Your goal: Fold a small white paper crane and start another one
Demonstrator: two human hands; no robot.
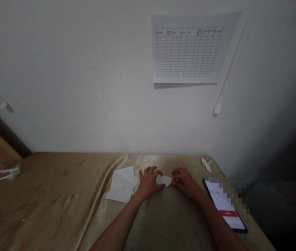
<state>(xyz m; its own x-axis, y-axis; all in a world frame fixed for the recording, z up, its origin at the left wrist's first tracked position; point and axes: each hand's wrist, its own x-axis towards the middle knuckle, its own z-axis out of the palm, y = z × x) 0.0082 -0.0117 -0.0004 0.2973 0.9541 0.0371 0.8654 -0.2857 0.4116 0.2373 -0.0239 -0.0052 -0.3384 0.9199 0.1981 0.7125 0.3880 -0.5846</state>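
A small piece of folded white paper lies low over the cloth between my two hands. My left hand has its thumb and index finger around the paper's left part, with the other fingers bent beyond it. At the paper's pointed right end, the fingertips of my right hand pinch it. Creased white paper sheets rest just left of my left hand and are partly covered by it. Past my right hand, a small folded paper crane sits near the table's back right corner.
A shiny gold-brown cloth with a raised fold covers the table. A phone with a lit screen lies by my right forearm. More folded white paper shapes are at the left. A printed table sheet hangs on the wall.
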